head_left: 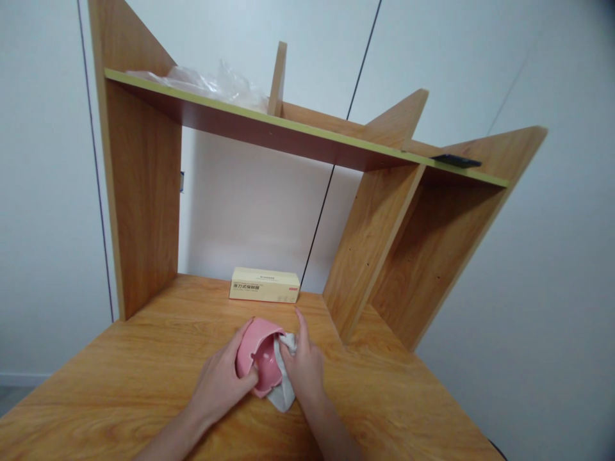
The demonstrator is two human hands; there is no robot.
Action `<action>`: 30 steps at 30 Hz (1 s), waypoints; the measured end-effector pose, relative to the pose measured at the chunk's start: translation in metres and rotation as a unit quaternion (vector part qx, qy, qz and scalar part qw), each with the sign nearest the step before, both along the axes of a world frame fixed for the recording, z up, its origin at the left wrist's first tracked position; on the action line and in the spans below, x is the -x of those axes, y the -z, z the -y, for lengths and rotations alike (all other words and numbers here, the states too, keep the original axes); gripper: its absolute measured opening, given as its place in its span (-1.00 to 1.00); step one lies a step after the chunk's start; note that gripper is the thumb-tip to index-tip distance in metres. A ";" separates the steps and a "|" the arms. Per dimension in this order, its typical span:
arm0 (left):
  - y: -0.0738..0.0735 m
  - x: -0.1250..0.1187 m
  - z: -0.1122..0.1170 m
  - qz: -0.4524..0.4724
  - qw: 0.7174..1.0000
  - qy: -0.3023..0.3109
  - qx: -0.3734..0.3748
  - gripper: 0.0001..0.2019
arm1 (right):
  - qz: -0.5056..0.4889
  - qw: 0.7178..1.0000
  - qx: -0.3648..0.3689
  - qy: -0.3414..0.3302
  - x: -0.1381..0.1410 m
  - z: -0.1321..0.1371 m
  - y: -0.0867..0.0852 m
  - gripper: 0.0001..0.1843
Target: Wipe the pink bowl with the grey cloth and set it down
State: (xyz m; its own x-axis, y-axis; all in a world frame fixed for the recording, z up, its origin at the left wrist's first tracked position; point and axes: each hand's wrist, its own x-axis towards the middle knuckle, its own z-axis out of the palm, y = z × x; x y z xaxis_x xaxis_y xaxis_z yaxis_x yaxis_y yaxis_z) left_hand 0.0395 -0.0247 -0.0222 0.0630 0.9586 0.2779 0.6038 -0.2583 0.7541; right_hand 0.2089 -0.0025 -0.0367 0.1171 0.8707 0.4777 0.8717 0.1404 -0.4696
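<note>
My left hand [221, 379] grips a glossy pink bowl [259, 331] from its left side, the thumb over the rim. Small notches break the bowl's rim, like those of an ashtray. It is tipped on its side above the desk, its opening turned toward the right and toward me. A light grey cloth [283, 390] is pinched in my right hand [303, 365] and lies against the bowl's right rim, partly inside the opening. The right index finger points up, away from the cloth. My fingers behind the bowl are hidden.
A cream box [264, 286] with printed lettering stands at the back of the wooden desk [120, 390]. Upright wooden panels [372, 250] flank the work area. On the shelf [307, 134] overhead lie clear plastic wrapping [216, 86] and a flat black object [455, 161].
</note>
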 end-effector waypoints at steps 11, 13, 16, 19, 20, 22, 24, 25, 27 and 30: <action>0.012 -0.002 -0.006 0.093 0.995 0.026 -0.001 -0.24 | -0.100 0.994 0.043 -0.024 0.000 -0.005 0.014 -0.41; 0.019 -0.002 -0.009 0.120 0.992 0.042 0.001 -0.19 | -0.111 0.993 0.040 -0.024 -0.001 -0.006 0.016 -0.41; 0.025 -0.006 -0.010 0.133 0.989 0.064 -0.002 -0.14 | -0.118 0.992 0.029 -0.020 -0.002 -0.008 0.017 -0.41; 0.026 -0.009 -0.009 0.149 0.986 0.073 -0.015 -0.23 | -0.104 0.994 0.037 -0.017 -0.003 -0.006 0.014 -0.40; 0.025 -0.010 -0.009 0.155 0.985 0.072 -0.018 -0.27 | -0.087 0.995 0.047 -0.017 -0.002 -0.005 0.011 -0.39; 0.026 -0.010 -0.010 0.161 0.984 0.068 -0.022 -0.31 | -0.031 0.998 0.056 -0.025 -0.002 -0.002 0.004 -0.40; 0.027 -0.009 -0.012 0.159 0.985 0.062 -0.023 -0.31 | 0.046 0.997 0.029 -0.051 -0.002 0.001 -0.004 -0.43; 0.028 -0.009 -0.013 0.157 0.986 0.058 -0.023 -0.31 | 0.085 0.994 0.004 -0.070 -0.003 0.002 -0.008 -0.45; 0.029 -0.008 -0.015 0.155 0.986 0.050 -0.025 -0.32 | 0.135 0.984 -0.054 -0.099 -0.005 0.002 -0.014 -0.48; 0.027 -0.008 -0.014 0.152 0.987 0.049 -0.013 -0.32 | 0.086 0.988 -0.123 -0.019 -0.008 -0.002 -0.015 -0.30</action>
